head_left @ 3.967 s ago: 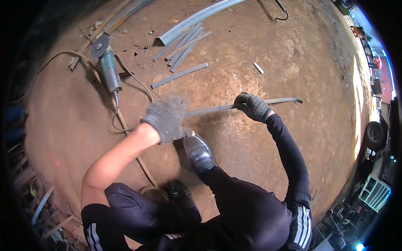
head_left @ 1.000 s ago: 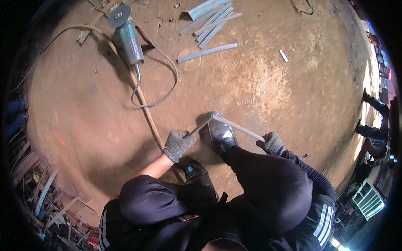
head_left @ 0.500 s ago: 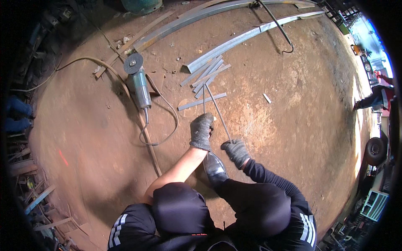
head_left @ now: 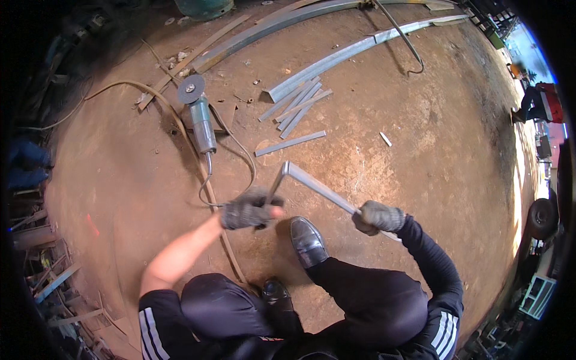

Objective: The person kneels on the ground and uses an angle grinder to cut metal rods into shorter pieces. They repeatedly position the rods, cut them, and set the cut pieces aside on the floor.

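My gloved left hand [head_left: 247, 210] and right hand [head_left: 378, 217] each closed around one end of a bent metal strip [head_left: 312, 183], its corner raised between them, angle grinder [head_left: 201, 117] on the dirt floor [head_left: 420, 138] beyond.

Both gloved hands grip a bent metal strip [head_left: 312, 183] folded into a sharp angle: the left hand [head_left: 247, 210] clasps the short leg, the right hand [head_left: 378, 217] the long one. A black shoe [head_left: 307, 241] stands on the dirt floor [head_left: 420, 150] between them. An angle grinder [head_left: 199, 117] lies nearby, beside cut metal strips [head_left: 297, 102]
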{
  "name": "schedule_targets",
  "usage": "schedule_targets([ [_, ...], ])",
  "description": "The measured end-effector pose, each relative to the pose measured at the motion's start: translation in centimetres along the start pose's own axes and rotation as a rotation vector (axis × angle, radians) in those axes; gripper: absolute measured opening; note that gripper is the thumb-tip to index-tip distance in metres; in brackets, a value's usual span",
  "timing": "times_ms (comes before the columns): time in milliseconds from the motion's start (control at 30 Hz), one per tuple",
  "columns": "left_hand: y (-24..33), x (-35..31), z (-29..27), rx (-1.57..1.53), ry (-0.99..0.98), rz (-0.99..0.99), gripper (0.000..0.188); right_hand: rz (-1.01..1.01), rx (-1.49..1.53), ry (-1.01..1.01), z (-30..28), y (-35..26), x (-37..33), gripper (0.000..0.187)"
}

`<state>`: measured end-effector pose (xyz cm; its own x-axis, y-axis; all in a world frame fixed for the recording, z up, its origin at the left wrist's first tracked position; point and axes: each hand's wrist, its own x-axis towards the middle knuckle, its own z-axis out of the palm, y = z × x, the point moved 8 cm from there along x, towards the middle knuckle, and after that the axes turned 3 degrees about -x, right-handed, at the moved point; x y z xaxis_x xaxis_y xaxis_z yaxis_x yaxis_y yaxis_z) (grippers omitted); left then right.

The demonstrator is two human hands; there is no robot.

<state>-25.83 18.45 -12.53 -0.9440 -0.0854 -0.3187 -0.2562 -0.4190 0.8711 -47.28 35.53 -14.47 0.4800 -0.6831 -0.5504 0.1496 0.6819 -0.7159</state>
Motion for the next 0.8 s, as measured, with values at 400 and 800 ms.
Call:
schedule_targets([
  [400, 0.6, -17.6, -20.7, 1.534, 0.286, -0.788, 0.053, 0.779, -1.547, 0.9, -15.8, -10.8, -11.6, 0.054],
  [800, 8.3, -7.6, -13.7, 0.899, 0.77, -0.049, 0.047, 0.368, -1.16, 0.788, -16.6, -1.2, -8.2, 0.06],
])
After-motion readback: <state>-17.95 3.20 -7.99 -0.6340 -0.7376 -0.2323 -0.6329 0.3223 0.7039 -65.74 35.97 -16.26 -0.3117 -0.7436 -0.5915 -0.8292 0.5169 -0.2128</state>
